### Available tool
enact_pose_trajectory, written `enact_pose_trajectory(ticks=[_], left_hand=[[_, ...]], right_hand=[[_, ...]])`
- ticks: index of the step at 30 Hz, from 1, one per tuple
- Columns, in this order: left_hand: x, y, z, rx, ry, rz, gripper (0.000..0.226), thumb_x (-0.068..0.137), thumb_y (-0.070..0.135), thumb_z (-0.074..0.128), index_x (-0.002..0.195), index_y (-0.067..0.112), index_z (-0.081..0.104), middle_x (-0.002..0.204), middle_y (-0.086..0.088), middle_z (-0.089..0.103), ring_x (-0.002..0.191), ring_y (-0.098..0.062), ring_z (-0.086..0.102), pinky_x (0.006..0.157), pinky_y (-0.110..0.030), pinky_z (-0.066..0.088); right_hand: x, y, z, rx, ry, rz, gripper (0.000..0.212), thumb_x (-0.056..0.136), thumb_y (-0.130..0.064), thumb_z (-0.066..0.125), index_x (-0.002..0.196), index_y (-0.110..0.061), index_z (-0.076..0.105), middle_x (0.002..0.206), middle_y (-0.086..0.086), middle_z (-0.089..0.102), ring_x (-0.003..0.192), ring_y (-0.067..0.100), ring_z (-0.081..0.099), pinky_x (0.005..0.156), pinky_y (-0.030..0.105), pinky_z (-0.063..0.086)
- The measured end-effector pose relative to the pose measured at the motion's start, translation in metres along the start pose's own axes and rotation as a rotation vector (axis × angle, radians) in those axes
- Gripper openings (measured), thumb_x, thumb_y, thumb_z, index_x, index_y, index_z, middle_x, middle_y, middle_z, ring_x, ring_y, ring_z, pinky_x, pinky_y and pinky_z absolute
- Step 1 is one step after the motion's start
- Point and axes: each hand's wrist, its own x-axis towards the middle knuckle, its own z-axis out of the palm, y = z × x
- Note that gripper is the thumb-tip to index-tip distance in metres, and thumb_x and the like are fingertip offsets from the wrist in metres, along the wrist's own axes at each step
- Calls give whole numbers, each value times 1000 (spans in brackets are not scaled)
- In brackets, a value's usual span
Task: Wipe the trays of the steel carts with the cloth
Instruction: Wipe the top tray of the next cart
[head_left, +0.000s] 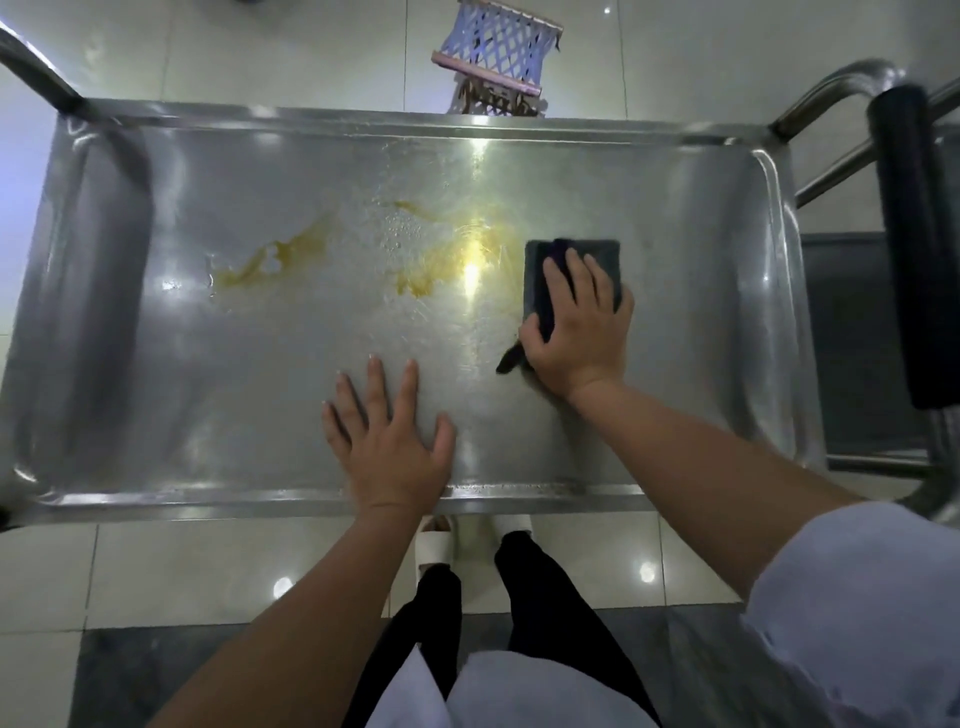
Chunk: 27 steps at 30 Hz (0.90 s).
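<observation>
The steel cart's top tray fills the view, wet and shiny, with yellow-brown smears left of centre and more at the centre. A folded dark cloth lies on the tray right of centre. My right hand presses flat on the cloth with fingers spread over it. My left hand rests flat on the tray near its front edge, fingers straight and holding nothing.
The cart's black-padded handle and steel tubes stand at the right, with another steel surface beyond. A woven stool sits on the tiled floor behind the cart. My feet are at the front edge.
</observation>
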Motion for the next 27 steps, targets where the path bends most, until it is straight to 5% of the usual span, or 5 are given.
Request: enact_pose_trajectory(ticks=[9, 18, 27], left_hand=[[-3, 3, -6, -44, -48, -16, 73, 88, 60, 29, 156, 38, 15, 168, -1, -1, 152, -33, -11, 121, -55, -6], [-4, 3, -4, -25, -42, -6, 71, 90, 59, 27, 157, 38, 12, 168, -1, -1, 152, -33, -11, 121, -55, -5], [0, 3, -2, -21, -17, -4, 72, 90, 60, 29, 157, 38, 14, 168, -2, 1, 153, -33, -9, 122, -55, -3]], right_hand=[[-134, 10, -5, -43, -102, 22, 69, 89, -45, 37, 152, -17, 35, 160, 9, 31, 148, 26, 22, 112, 59, 24], [-132, -7, 3, -85, -142, 141, 71, 90, -41, 34, 157, -19, 22, 165, 9, 20, 152, 25, 12, 114, 65, 18], [-59, -17, 9, -43, -26, 103, 71, 84, -40, 46, 151, -17, 40, 159, 10, 34, 148, 28, 27, 110, 60, 26]])
